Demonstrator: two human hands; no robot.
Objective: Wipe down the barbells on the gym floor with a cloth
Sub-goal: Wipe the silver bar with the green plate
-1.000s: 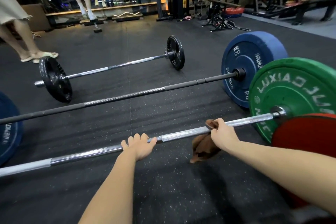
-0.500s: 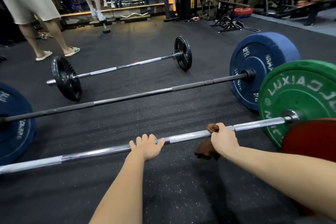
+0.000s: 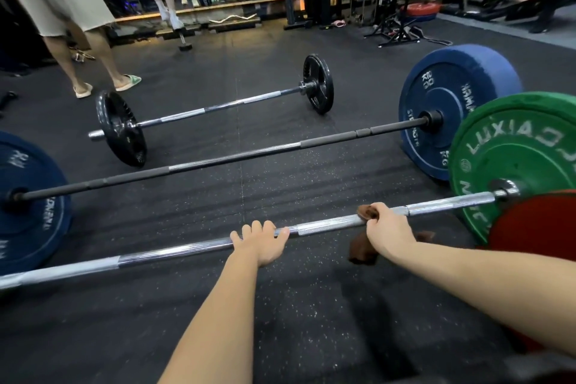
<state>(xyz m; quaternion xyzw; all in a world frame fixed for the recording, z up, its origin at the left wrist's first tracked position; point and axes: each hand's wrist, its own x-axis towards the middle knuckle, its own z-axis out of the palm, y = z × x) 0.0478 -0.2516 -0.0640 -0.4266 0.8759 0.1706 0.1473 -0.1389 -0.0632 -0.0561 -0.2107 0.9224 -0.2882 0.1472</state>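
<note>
Three barbells are lying roughly parallel on the black rubber floor (image 3: 311, 305). The nearest barbell (image 3: 187, 248), chrome, is carrying one green plate (image 3: 514, 146) and one red plate (image 3: 536, 221) at its right end; its left end is running out of view. The middle barbell (image 3: 233, 159), with a dark shaft, is carrying two blue plates, one at the right (image 3: 452, 109) and one at the left (image 3: 28, 203). The farthest barbell (image 3: 218, 106), chrome, is carrying two black plates, one at each end (image 3: 120, 128) (image 3: 318, 84).

Two bare hands are reaching onto the nearest barbell. The left hand (image 3: 261, 243) is gripping the shaft near its middle, the fingers (image 3: 252, 227) curling over the top and the thumb lying along the bar toward the right. The right hand (image 3: 386, 227) is closing around the shaft farther right, between the left hand and the green plate, and is pinning one brown cloth (image 3: 361, 248) against the steel.

The cloth is sitting wrapped over the bar under the right palm: a small fold is showing above the shaft beside the fingertips, and the loose remainder is hanging below the bar toward the floor. The two hands are apart, with bare chrome showing between them.

One other person (image 3: 62, 9), in slippers, is standing beyond the farthest barbell at the upper left.
</note>
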